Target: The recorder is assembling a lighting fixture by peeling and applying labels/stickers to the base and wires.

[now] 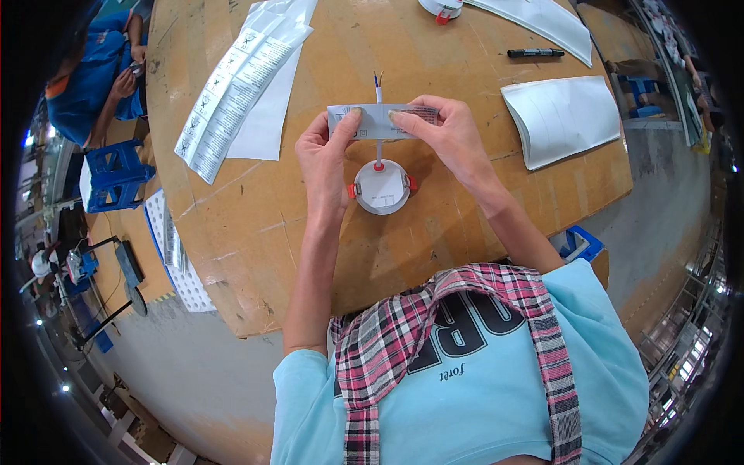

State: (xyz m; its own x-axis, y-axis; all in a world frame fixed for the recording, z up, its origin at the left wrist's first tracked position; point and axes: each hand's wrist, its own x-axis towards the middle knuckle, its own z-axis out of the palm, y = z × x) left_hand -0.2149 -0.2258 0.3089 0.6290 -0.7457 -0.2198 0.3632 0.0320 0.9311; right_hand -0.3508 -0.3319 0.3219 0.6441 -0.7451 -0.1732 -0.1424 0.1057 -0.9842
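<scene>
A grey printed sticker label [375, 124] is stretched level between my two hands. My left hand [320, 155] pinches its left end with the thumb on top, and my right hand [456, 139] presses its right end the same way. Beneath the label runs a white cable [379, 94], its bare-tipped wires pointing away from me. The cable leads to a round white downlight [382, 194] lying back up on the table, with red clips on both sides and a red grommet. Whether the label touches the cable, I cannot tell.
On the brown table [232, 232], a sheet of printed labels [236, 89] overlaps white paper [267, 128]. To the right lie a black marker [535, 53] and a paper stack [562, 120]. Another downlight [442, 6] sits at the far edge. A person in blue [101, 70] works beyond a blue stool [116, 174].
</scene>
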